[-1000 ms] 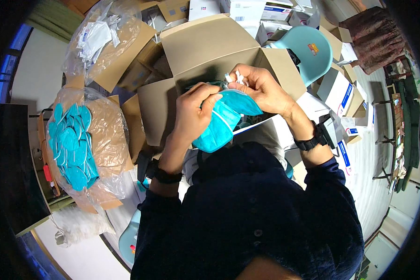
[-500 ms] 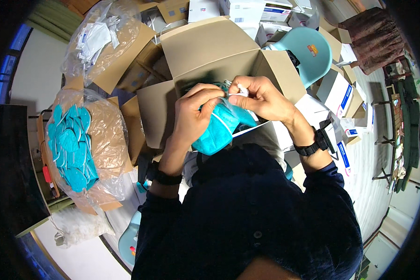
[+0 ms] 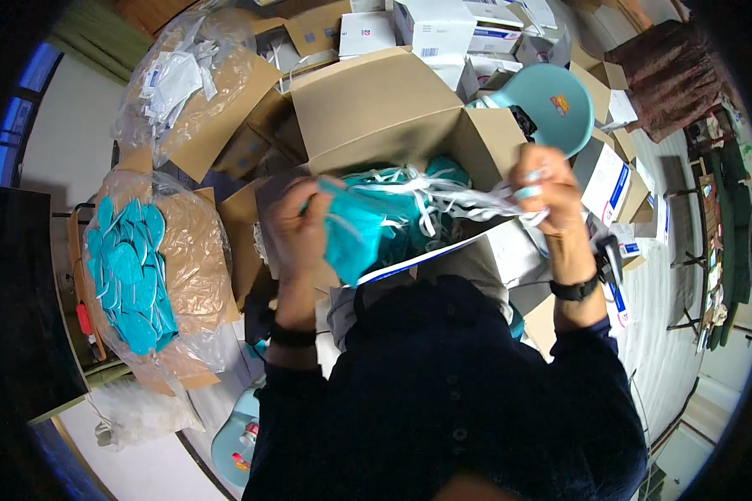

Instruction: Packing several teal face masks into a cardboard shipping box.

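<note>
My left hand (image 3: pixel 299 225), smeared by motion, is closed on the near-left edge of a teal piece (image 3: pixel 351 230) that looks like a cup-shaped face mask. My right hand (image 3: pixel 547 188) makes a fist to the right, round one end of a stretched bundle of white straps and clear film (image 3: pixel 476 200). The bundle runs left to the teal pieces, and whether it joins the held mask I cannot tell. Below both hands is an open cardboard box (image 3: pixel 376 92), its flaps spread. More teal masks (image 3: pixel 447 171) with loose white straps lie inside it.
At the left, a clear plastic bag (image 3: pixel 196 250) in a carton holds a heap of teal masks (image 3: pixel 129 275). Behind it sits a bag of white pieces (image 3: pixel 180 83). A light-blue stool (image 3: pixel 551 104) stands at the back right among white boxes (image 3: pixel 606 179).
My hands have drawn apart: the right moved right, stretching the straps and film, while the left shifted left with the teal mask. The strap-covered masks in the box now show between them.
</note>
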### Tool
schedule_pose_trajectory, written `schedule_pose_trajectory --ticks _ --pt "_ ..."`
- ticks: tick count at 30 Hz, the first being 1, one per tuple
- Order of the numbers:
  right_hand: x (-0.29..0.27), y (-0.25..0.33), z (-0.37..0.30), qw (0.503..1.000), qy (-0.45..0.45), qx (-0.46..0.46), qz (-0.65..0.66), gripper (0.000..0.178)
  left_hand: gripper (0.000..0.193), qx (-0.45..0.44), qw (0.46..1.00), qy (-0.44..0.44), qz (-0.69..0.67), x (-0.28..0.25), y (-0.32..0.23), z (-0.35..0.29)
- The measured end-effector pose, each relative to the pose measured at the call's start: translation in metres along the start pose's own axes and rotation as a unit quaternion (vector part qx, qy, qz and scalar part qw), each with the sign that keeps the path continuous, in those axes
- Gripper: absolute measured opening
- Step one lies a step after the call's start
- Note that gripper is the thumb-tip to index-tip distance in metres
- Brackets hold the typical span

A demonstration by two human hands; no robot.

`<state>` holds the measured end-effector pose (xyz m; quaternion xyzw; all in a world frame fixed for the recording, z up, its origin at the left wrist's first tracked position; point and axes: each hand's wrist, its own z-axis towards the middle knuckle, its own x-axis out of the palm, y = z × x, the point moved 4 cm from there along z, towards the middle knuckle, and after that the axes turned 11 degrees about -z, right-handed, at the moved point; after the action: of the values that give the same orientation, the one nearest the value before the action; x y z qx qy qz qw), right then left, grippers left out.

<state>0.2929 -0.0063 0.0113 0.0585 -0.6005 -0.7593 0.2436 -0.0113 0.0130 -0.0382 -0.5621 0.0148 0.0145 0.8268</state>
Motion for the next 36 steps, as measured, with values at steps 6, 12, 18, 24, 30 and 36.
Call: schedule_pose_trajectory --ticks 6,12,18,24,30,36 --pt "0.001 -0.007 0.014 0.979 -0.146 0.091 -0.108 0.021 0.015 -0.149 0.969 -0.059 -0.186 0.012 0.016 0.0" --pt "0.028 -0.043 0.03 0.963 -0.219 0.105 -0.119 0.013 0.013 -0.18 0.945 -0.124 -0.245 0.009 0.022 0.004" --pt "0.085 -0.064 0.042 0.897 -0.151 0.11 -0.401 0.015 0.01 -0.164 0.941 -0.157 -0.25 0.028 0.008 -0.007" --pt "0.085 -0.073 0.042 0.943 -0.12 0.058 -0.303 0.007 0.012 -0.119 0.945 -0.126 -0.277 0.036 0.0 -0.007" --pt "0.084 -0.057 0.028 0.979 -0.027 0.064 -0.191 0.01 0.016 -0.125 0.923 -0.138 -0.336 0.036 0.007 -0.011" --pt "0.038 -0.031 0.007 0.983 -0.135 0.046 -0.115 0.026 0.016 -0.171 0.9 -0.113 -0.384 0.008 0.022 0.0"
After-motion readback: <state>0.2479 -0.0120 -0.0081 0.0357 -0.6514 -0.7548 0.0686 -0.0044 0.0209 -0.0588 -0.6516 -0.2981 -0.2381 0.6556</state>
